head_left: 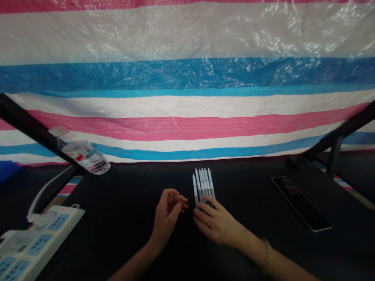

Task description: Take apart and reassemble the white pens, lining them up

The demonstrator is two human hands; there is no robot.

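Observation:
Several white and grey pens point(203, 182) lie side by side on the black table point(131, 187), their tips pointing away from me. The leftmost pen sits slightly lower than the others. My right hand point(215, 221) rests over the near ends of the pens, its fingers curled on them and hiding those ends. To the left of the pens, my left hand point(169, 208) is held with its fingers loosely curved and apart, holding nothing and not touching the pens.
A black phone point(301, 203) lies on the right. At the back left a clear plastic bottle point(88, 156) leans by a dark bar. A white power strip point(43, 240) with a cable is at the left. Striped sheeting point(187, 128) hangs behind the table.

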